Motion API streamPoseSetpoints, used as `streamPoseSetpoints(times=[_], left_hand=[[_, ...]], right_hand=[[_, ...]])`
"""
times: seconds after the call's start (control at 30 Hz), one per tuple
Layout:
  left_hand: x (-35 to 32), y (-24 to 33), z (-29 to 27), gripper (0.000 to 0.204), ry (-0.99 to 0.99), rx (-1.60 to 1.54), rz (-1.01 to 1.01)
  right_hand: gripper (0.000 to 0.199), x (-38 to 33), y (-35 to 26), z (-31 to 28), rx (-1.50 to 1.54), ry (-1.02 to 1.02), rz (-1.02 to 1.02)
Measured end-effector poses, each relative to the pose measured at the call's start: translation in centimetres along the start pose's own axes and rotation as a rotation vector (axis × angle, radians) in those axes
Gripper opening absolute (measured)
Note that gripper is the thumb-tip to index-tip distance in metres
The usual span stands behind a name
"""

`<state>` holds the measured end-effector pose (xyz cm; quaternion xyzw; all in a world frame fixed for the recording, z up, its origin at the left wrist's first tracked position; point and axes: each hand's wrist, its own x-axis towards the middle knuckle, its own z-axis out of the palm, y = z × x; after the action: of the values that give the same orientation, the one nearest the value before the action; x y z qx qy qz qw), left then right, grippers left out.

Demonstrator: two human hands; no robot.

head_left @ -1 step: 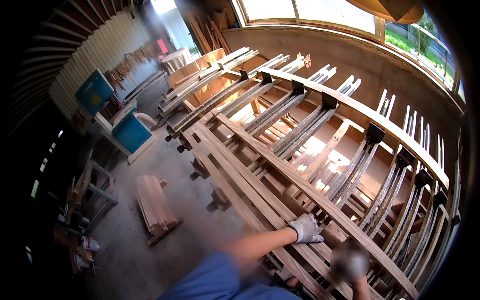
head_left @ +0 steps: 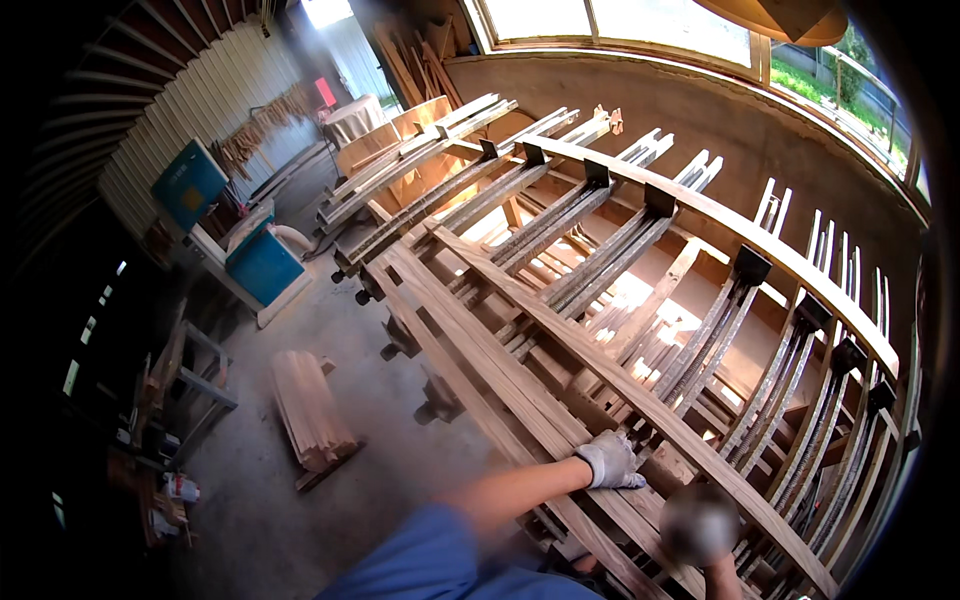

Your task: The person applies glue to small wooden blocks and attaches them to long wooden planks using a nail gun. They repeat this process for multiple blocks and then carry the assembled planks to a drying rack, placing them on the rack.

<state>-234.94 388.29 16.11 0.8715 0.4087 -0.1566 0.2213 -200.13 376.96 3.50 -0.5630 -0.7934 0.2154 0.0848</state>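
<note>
My left hand (head_left: 610, 462), in a pale work glove, rests across long wooden strips (head_left: 505, 392) lying side by side, its fingers curled over their far edge. My right hand (head_left: 700, 525) is a smeared pale patch over the same strips, farther right; its fingers cannot be made out. A long wooden board (head_left: 600, 365) runs diagonally just beyond both hands, over the metal clamp bars (head_left: 620, 250). Nearer to me, another wooden strip (head_left: 480, 420) lies roughly parallel.
Black clamp jaws (head_left: 659, 200) stand along a long curved-looking wooden piece (head_left: 770, 240) at the far side. A bundle of wood (head_left: 308, 410) lies on the concrete floor to the left. Behind it stands a blue machine (head_left: 262, 265). A window (head_left: 640, 30) fills the back wall.
</note>
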Motion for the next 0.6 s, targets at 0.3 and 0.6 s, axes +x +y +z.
streamPoseSetpoints(times=[0.3, 0.6], left_hand=[[-1.4, 0.8, -0.6, 0.068, 0.078, -0.033, -0.02], [0.0, 1.1, -1.1, 0.09, -0.047, -0.009, -0.09]], right_hand=[[0.046, -0.5, -4.8, -3.0, 0.263, -0.004, 0.058], [0.05, -0.2, -2.8, -1.9, 0.364, -0.044, 0.061]])
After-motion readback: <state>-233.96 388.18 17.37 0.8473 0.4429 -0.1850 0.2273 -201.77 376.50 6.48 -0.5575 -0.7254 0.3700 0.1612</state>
